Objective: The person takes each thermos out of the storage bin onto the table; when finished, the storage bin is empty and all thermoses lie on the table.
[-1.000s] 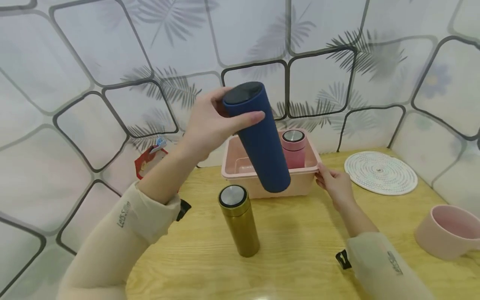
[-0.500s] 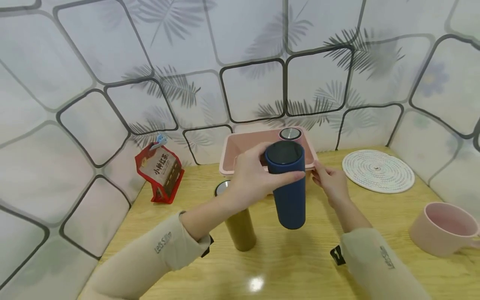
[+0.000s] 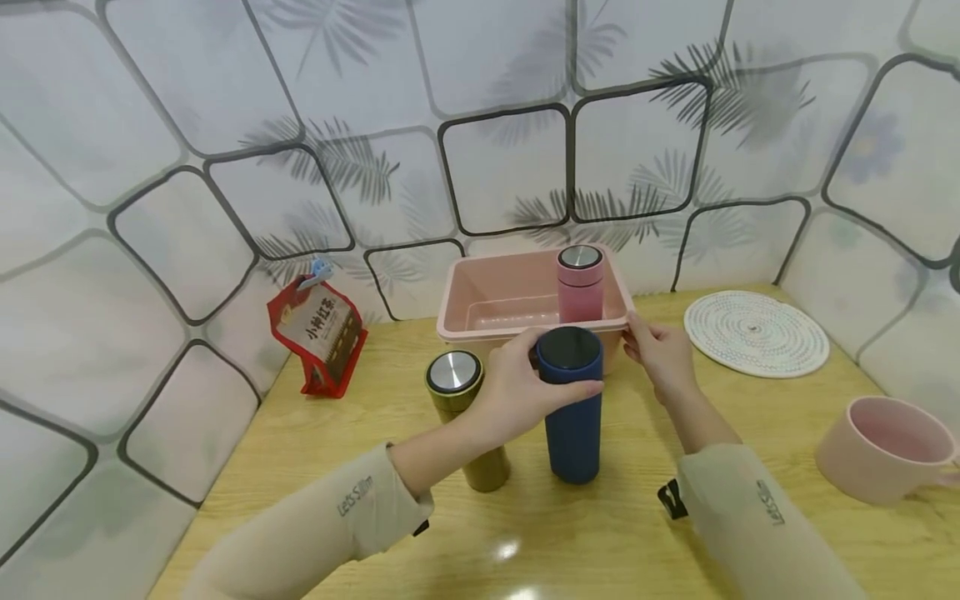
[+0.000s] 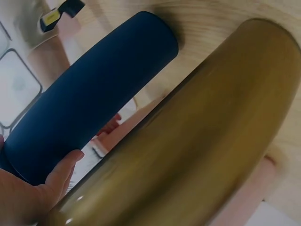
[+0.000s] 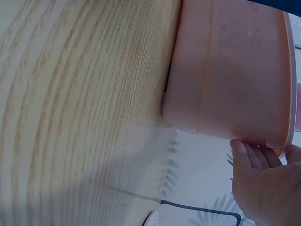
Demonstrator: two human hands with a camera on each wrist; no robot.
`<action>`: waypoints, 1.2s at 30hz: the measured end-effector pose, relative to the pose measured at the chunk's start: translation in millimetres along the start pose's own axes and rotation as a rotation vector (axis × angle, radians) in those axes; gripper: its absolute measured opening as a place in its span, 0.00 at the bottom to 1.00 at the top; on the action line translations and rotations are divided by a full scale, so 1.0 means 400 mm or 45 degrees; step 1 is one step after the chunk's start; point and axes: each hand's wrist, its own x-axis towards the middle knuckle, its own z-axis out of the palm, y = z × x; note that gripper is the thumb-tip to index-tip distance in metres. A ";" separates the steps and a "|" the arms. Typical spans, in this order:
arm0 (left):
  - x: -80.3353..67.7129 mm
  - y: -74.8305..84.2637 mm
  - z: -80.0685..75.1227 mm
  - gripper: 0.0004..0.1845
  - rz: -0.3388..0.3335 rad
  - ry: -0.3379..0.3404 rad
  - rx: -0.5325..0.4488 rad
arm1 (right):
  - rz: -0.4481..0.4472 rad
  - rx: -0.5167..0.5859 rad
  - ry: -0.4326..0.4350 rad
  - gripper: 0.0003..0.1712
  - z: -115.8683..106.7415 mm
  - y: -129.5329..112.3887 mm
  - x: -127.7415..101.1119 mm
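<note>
At the far left, the red tea bag (image 3: 322, 337) stands on the tabletop (image 3: 615, 533), well apart from the work and little threatened. Next, the gold flask (image 4: 188, 136) stands upright, with the left forearm (image 3: 427, 458) crossing in front of it; being tall and narrow, it could be knocked over by a careless sideways pull of that arm. The left grip (image 3: 517, 387) is wrapped round the upper part of the blue flask (image 3: 576, 437), near upright before the pink bin (image 3: 502, 279). Whether its base rests on the tabletop cannot be made out; with any gap, loosening the fingers too soon might let it drop or topple. Inside the bin, the pink flask (image 3: 581, 298) stands towards the right end, and a hard tug could tip it. The right grip (image 3: 660, 354) pinches the bin's front right corner at the rim; uneven pulling might swing the bin into the blue flask. Farther right lie the white mat (image 3: 756, 333) and the pink mug (image 3: 873, 467), which a wide swing of the right sleeve (image 3: 765, 517) could catch
</note>
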 end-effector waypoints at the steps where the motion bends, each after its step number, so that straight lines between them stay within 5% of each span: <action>1: -0.001 -0.004 0.002 0.35 -0.009 -0.002 0.012 | -0.001 0.000 0.006 0.34 0.001 -0.001 0.001; 16: -0.008 -0.013 0.013 0.35 0.068 -0.035 0.081 | -0.021 0.013 0.033 0.33 0.000 -0.014 0.007; 29: -0.006 0.004 0.008 0.51 -0.008 -0.068 0.130 | 0.001 0.024 0.040 0.32 -0.003 -0.005 0.008; 33: -0.002 0.018 -0.011 0.50 0.031 -0.068 0.054 | -0.007 0.020 0.036 0.33 -0.002 -0.002 0.006; 36: 0.008 0.051 -0.052 0.47 0.135 -0.051 -0.016 | -0.015 0.021 0.033 0.32 0.000 -0.002 0.003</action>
